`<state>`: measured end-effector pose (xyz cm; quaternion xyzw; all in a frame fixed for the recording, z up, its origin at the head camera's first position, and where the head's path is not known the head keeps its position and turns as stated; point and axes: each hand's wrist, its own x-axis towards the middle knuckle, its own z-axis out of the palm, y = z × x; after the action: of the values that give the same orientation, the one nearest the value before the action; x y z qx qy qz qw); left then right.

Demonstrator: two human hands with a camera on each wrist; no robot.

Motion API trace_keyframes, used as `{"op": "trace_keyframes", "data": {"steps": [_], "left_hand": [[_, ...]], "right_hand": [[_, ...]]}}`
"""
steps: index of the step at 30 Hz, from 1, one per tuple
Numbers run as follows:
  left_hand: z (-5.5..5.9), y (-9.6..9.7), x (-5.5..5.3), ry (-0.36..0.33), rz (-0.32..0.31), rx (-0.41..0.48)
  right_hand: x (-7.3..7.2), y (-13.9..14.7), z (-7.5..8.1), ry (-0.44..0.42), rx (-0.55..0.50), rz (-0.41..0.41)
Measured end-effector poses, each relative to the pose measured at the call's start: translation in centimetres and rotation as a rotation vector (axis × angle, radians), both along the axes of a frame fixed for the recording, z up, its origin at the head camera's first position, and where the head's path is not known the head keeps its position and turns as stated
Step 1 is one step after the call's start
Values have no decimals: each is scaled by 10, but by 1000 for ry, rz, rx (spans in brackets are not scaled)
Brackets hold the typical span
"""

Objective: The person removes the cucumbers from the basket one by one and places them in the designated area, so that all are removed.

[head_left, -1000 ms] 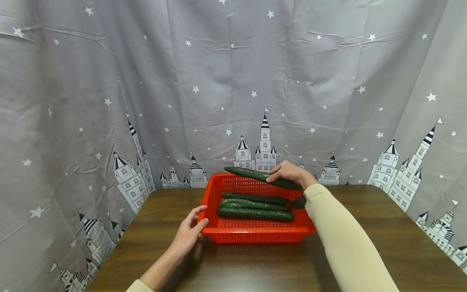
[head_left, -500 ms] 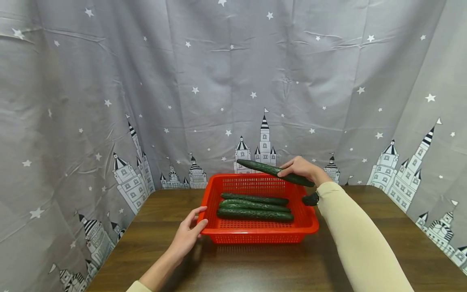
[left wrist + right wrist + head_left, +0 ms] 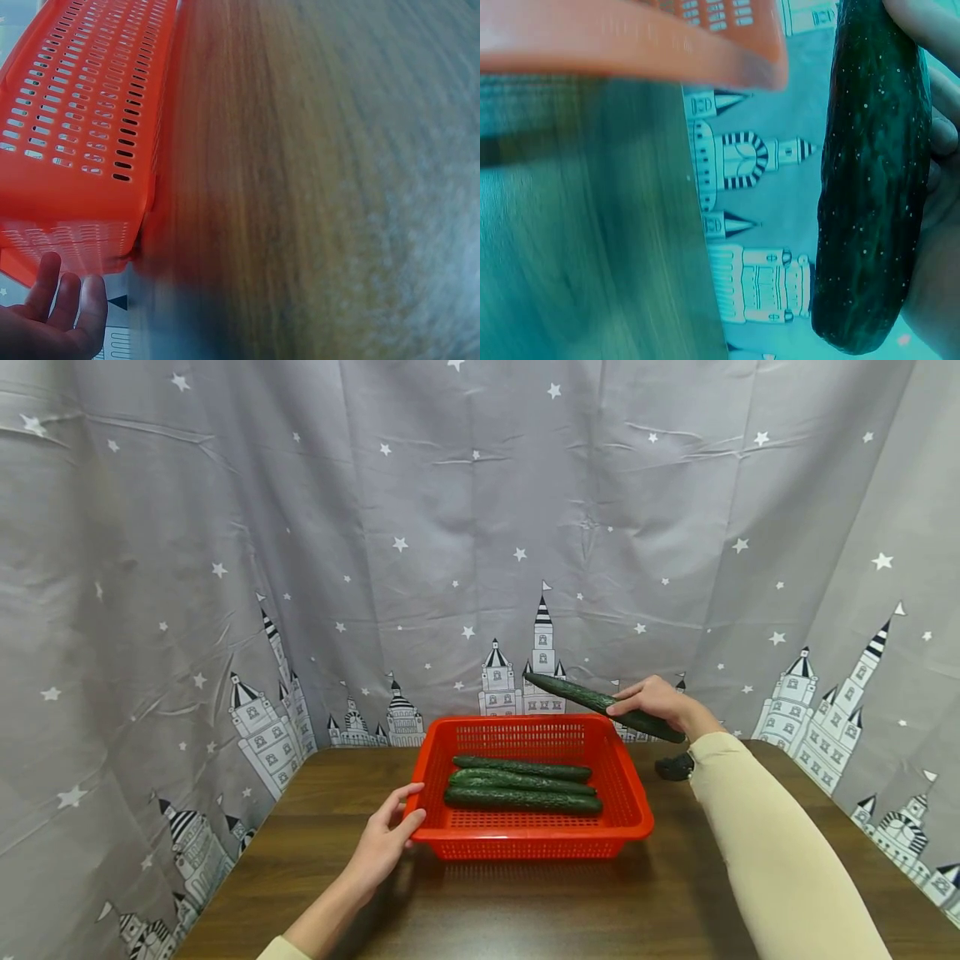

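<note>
My right hand (image 3: pixel 660 703) grips a dark green cucumber (image 3: pixel 570 691) by its nearer part, up past the right rear corner of a red plastic basket (image 3: pixel 525 833). The cucumber slants, its far tip higher and to the left. In the right wrist view the cucumber (image 3: pixel 874 180) shows bumpy skin, with fingers (image 3: pixel 945 97) along its side. Three more cucumbers (image 3: pixel 522 800) lie side by side in the basket. My left hand (image 3: pixel 382 843) touches the basket's front left corner with thumb and forefinger; in the left wrist view its other fingers (image 3: pixel 91 309) extend loosely by the end wall.
The basket stands on a brown wooden table (image 3: pixel 525 910). Behind it hangs a grey curtain (image 3: pixel 480 568) printed with stars and castles. A black wrist device (image 3: pixel 675 767) sits below my right wrist, beside the basket's right rim.
My right hand has carried the cucumber to the right and slightly up, from over the basket to past its right rear corner. The left hand, basket and other cucumbers stay put.
</note>
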<state>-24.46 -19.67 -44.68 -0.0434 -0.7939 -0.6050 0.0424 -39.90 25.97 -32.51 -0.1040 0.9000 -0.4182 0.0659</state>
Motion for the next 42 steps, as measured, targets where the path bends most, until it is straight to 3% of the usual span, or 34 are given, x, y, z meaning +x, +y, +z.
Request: {"op": "trace_keyframes", "data": {"steps": [10, 28, 42], "left_hand": [[-1, -1, 0, -2, 1, -3], [0, -1, 1, -1, -10, 12], [1, 1, 1, 1, -10, 23]], "right_hand": [[8, 32, -4, 6, 12, -46], [31, 80, -19, -53, -73, -131], [45, 117, -44, -55, -71, -192]]}}
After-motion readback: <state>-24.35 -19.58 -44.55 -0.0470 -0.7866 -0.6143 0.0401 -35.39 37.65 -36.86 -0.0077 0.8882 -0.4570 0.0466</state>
